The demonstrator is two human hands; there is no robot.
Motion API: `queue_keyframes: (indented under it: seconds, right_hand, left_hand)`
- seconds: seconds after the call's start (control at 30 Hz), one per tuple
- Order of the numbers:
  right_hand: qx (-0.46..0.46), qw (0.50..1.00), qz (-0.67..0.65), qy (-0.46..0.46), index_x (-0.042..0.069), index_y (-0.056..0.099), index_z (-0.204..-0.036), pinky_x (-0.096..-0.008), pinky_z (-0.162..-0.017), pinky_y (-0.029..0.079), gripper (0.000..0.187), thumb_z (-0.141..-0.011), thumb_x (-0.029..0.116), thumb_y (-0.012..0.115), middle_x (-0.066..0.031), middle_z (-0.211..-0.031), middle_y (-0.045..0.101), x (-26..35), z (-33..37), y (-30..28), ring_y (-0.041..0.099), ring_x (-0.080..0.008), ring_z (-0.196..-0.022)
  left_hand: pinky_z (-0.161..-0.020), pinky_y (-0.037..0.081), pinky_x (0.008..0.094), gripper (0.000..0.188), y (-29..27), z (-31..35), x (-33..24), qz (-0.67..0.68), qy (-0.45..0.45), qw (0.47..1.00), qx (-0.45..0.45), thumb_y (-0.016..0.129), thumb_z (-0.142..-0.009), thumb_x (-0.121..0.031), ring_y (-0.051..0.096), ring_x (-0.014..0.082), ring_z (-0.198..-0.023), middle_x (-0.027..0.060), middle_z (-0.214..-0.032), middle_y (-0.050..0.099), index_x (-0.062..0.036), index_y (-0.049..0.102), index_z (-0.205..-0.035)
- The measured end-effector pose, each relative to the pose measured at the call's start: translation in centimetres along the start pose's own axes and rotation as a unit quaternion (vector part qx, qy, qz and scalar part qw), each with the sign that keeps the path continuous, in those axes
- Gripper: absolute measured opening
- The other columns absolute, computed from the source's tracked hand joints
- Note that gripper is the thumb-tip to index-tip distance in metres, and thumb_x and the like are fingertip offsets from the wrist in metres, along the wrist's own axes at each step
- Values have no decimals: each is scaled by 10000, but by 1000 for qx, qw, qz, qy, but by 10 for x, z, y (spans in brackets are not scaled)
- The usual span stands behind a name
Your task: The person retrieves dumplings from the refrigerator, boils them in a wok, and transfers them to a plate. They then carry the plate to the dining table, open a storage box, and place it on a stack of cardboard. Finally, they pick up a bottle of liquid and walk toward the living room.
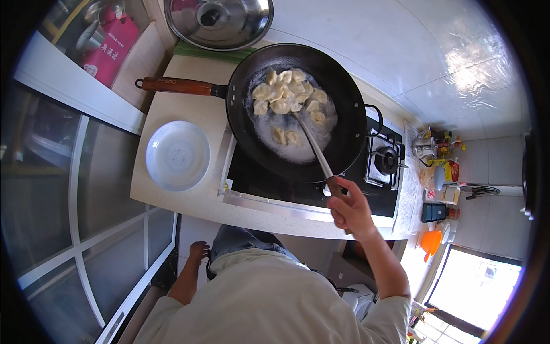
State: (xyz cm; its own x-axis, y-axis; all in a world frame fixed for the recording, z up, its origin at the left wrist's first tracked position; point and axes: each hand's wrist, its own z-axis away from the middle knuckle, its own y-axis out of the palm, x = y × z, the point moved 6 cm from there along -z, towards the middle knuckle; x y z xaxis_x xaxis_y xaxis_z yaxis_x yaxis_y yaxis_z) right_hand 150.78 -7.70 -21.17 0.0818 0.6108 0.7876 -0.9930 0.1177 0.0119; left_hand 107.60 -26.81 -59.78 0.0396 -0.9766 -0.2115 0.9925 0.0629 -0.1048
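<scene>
**Right hand on spatula in wok of dumplings, left hand idle**

While the right hand (350,211) grips the wooden handle end of a metal spatula (312,144), its fingers are curled tight round the handle, thumb on top. Spatula blade reaches up-left into the black wok (349,123), tip among the dumplings (288,98) near the pan's middle. Dumplings sit in shallow bubbling liquid, most bunched at the far side, two apart at the near side. Wok stands on the left burner of a black gas hob (269,186); its brown wooden handle (176,86) points left over the counter. Right burner (387,159) is bare.

Left hand (198,250) hangs low by the hip, below the counter edge, holding nothing; fingers look loosely curled, exact pose too small to tell.

Pale blue-white plate (176,155) lies on the beige counter (172,112), just left of the hob, apart from the wok. Steel lid (217,22) rests behind the wok. Bottles and jars (438,157) crowd the counter right of the hob.
</scene>
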Motion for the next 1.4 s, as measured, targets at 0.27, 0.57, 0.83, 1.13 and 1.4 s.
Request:
queue_keyframes:
  seconds: [0.27, 0.57, 0.83, 1.13, 1.4]
  right_hand:
    - [-2, 996, -88, -29, 54, 343, -1275, -199, -349, 285, 462, -845, -14, 496, -97, -752, 549, -3, -1, 1, 392, -57, -436]
    - [-96, 969, 222, -41, 62, 399, -1260, -213, -476, 414, 493, -799, -12, 557, -65, -761, 586, 7, 50, -23, 518, -80, -554]
    - [-220, 783, 543, -209, 67, 439, -1254, -323, -597, 495, 500, -780, -49, 543, -145, -846, 600, 62, 90, -31, 618, -224, -693]
    - [-149, 859, 490, 20, 47, 425, -1264, -249, -457, 431, 442, -832, 34, 516, -111, -734, 615, 107, 84, -66, 555, -135, -500]
    - [-21, 981, 158, 111, 43, 406, -1272, -174, -314, 302, 435, -853, 80, 517, -93, -677, 596, 86, 52, -85, 428, -52, -379]
  left_hand:
    - [-651, 435, 317, 255, -1, 8, -5, -9, -4, 1000, -10, 490, -824, -226, 570, 188, -755, 82, -887, 620, -87, 544, -1031]
    - [-673, 450, 337, 265, 4, 12, -13, -15, 5, 1000, 1, 483, -830, -233, 580, 215, -779, 88, -917, 613, -85, 540, -1042]
    - [-636, 441, 315, 275, 13, 14, -18, 4, 12, 1000, 8, 488, -816, -220, 581, 195, -765, 94, -894, 620, -74, 536, -1043]
    - [-657, 452, 332, 281, 12, 16, -13, 4, 18, 1000, 12, 487, -817, -210, 581, 220, -776, 116, -911, 608, -62, 532, -1051]
    - [-659, 452, 330, 277, 9, 5, 2, 6, 1, 1000, 5, 494, -815, -206, 580, 223, -781, 114, -918, 610, -69, 531, -1052]
